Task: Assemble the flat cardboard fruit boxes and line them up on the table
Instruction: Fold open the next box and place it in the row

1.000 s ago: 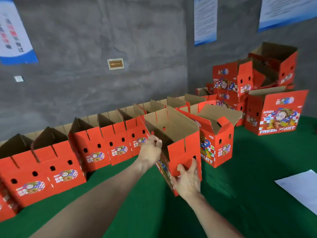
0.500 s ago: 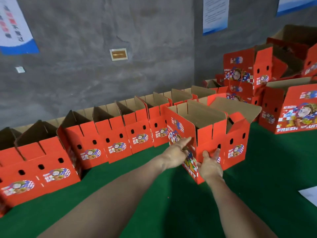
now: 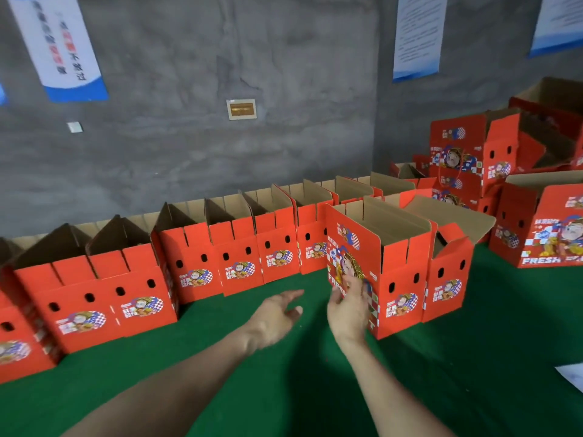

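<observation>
A red assembled fruit box [image 3: 400, 272] stands upright on the green table [image 3: 284, 373], its top flaps up, beside another red box [image 3: 448, 279] on its right. My right hand [image 3: 348, 307] lies with its fingers against the box's printed left face, near the lower corner. My left hand [image 3: 277, 320] hovers over the table just left of the box, fingers relaxed and spread, touching nothing. A row of several assembled red boxes [image 3: 195, 266] runs along the wall from the far left to this box.
A pile of more red boxes [image 3: 473, 159] is stacked at the back right, with a large one [image 3: 542, 228] in front of it. A white sheet of paper [image 3: 572, 378] lies at the table's right edge. A grey wall with posters stands behind the row.
The box went from tilted in both hands to standing on the table at the row's right end. My left hand has come off it and drawn back leftward.
</observation>
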### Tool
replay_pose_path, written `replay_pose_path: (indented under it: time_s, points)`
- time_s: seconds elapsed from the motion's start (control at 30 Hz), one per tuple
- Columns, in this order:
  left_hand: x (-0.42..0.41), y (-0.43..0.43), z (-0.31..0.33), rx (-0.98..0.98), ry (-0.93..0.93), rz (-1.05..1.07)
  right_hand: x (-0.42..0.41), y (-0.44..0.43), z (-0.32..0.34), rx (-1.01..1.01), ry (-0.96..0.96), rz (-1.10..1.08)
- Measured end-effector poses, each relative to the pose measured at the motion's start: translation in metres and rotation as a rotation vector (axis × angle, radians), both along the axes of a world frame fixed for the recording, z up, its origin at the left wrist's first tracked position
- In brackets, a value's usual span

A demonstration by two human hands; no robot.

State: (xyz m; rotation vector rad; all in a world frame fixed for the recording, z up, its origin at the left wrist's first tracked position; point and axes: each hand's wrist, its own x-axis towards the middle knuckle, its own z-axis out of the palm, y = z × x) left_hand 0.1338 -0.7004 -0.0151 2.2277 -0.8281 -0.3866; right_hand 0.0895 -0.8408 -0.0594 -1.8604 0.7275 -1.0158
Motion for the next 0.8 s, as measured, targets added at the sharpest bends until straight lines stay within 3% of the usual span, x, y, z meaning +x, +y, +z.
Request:
replay_pose_path:
  time_s: [0.17,0.3,0.43,0.53,0.63,0.7,0.8]
  points:
    - [-0.025,0.118,0.010,-0.106,-0.075,0.214,-0.004,0.117,0.046,-0.386,0.134,0.548]
    - [-0.061,0.249,0.003,-0.083,-0.164,0.412,-0.020,0.239,0.053,-0.393,0.124,0.862]
    - [-0.097,0.393,-0.008,-0.004,-0.209,0.730,-0.044,0.366,0.036,-0.500,0.240,1.152]
    - [-0.120,0.487,-0.009,0.040,-0.255,0.989,-0.056,0.461,0.038,-0.581,0.321,1.307]
    - [-0.140,0.562,-0.010,0.063,-0.317,1.120,-0.066,0.543,0.043,-0.648,0.375,1.391]
    - [-0.150,0.609,-0.016,0.253,-0.331,1.168,-0.073,0.586,0.041,-0.676,0.421,1.417]
    - [-0.166,0.666,-0.031,0.668,-0.135,1.084,-0.079,0.630,0.027,-0.734,0.511,1.401]
